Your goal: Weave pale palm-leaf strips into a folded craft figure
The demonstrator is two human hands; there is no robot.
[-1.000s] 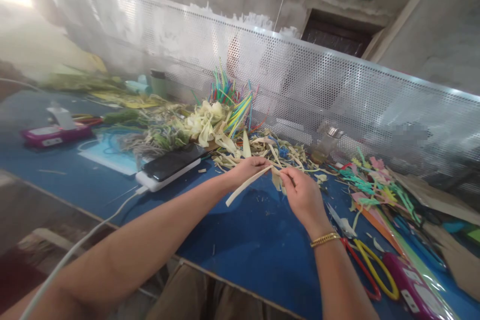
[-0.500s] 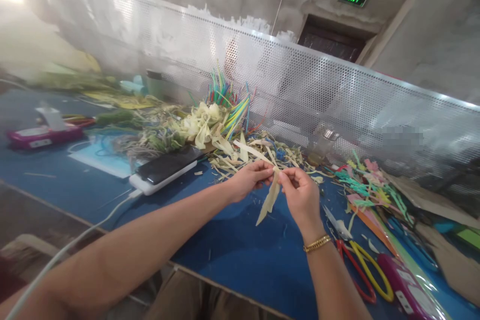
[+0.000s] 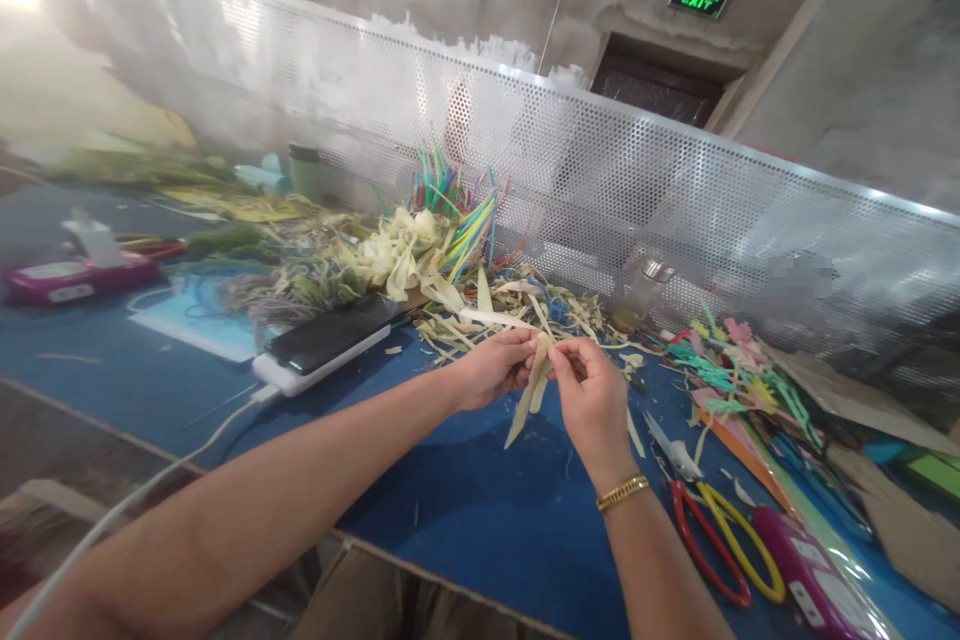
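Hands meet over a blue worktable point(image 3: 480, 520), working a pale, straw-coloured leaf strip point(image 3: 523, 412) held just above the surface near the middle of the bench. The left hand point(image 3: 491, 372) pinches the strip's upper end between thumb and fingertips. The right hand point(image 3: 592, 400), a gold bracelet point(image 3: 621, 493) at its wrist, pinches the same end from the other side, the fingertips of both hands almost touching. The strip's loose ends hang down and to the left. Just behind the hands lies a heap of cut strips point(image 3: 517, 312), with a bundle of coloured straws point(image 3: 459, 205) beyond it against a perforated metal screen point(image 3: 675, 210). A dark phone on a white power bank point(image 3: 326, 345) rests to the left, near the left forearm. Scissors point(image 3: 716, 545) with red and yellow handles lie just right of the right forearm.
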